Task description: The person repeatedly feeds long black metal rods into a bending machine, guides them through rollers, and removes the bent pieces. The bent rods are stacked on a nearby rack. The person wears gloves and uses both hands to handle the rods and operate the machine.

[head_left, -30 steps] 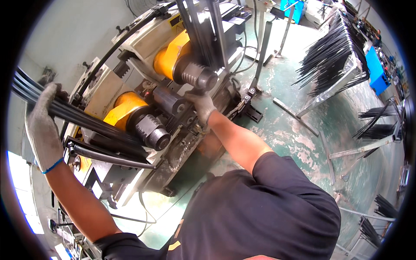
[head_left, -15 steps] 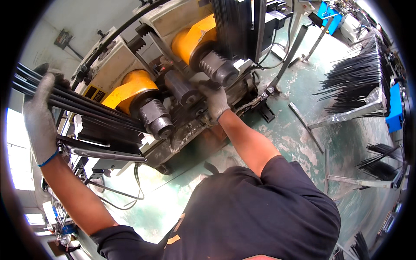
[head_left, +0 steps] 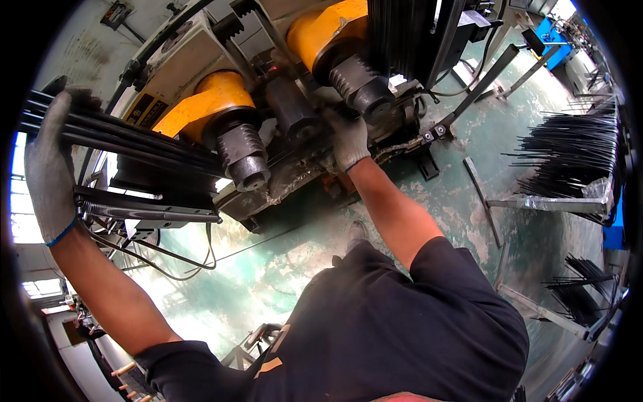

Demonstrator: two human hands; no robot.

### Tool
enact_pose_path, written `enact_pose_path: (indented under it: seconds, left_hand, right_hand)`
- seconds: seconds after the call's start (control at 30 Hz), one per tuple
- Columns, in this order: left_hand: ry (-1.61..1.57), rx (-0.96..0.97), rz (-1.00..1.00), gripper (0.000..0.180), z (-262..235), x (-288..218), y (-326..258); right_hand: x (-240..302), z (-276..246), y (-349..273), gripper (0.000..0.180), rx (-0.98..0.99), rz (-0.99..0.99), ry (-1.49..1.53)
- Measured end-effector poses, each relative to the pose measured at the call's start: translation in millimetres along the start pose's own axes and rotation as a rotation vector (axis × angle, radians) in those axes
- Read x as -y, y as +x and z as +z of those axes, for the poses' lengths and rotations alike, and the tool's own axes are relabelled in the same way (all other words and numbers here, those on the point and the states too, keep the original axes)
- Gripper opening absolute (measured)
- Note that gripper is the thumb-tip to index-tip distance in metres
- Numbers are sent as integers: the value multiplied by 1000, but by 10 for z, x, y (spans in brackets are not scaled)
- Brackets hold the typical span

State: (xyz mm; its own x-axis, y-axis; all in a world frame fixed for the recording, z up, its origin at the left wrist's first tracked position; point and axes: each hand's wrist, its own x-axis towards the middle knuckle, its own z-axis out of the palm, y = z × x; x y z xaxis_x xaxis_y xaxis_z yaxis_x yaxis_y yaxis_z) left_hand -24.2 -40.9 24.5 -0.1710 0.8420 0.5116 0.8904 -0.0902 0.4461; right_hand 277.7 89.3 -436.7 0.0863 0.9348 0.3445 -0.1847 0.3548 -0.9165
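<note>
The left hand (head_left: 50, 171), gloved, is closed around a bundle of dark rods (head_left: 144, 145), thumb side over their front and the other fingers mostly hidden behind. The rods lie directly in this hand, so it is the nearer one; the right hand is well apart from them. Their long axis runs from the left hand rightward, slanting a little toward the person, with short ends poking out left of it. Their far ends point at the left toothed shaft (head_left: 242, 157); whether they touch it, I cannot tell. Beyond that shaft, a dark hexagonal block (head_left: 293, 110) sits just left of the right hand (head_left: 349, 141). Its fingers are blurred in shadow, so its opening and any hold cannot be told. The right toothed shaft (head_left: 362, 84) stands just beyond it.
</note>
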Motion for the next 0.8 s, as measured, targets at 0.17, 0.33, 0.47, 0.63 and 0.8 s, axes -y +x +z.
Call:
enact_pose_path:
  seconds: [0.17, 0.33, 0.47, 0.63, 0.8]
  left_hand:
    - [-1, 10, -19, 55, -6, -9, -12]
    - [81, 7, 89, 51, -110, 137, 2]
    - [86, 38, 165, 43, -145, -36, -177]
    - [256, -11, 408, 40, -674, -54, -1103]
    - [-688, -96, 37, 39, -111, -822, -2474]
  right_hand:
    - [-83, 50, -4, 21, -44, 7, 85]
    - [296, 99, -32, 19, -65, 146, 179]
    - [687, 55, -63, 22, -77, 300, 342]
    - [1414, -232, -760, 20, -277, 245, 420]
    - [1667, -1803, -2087, 11, -458, 424, 191]
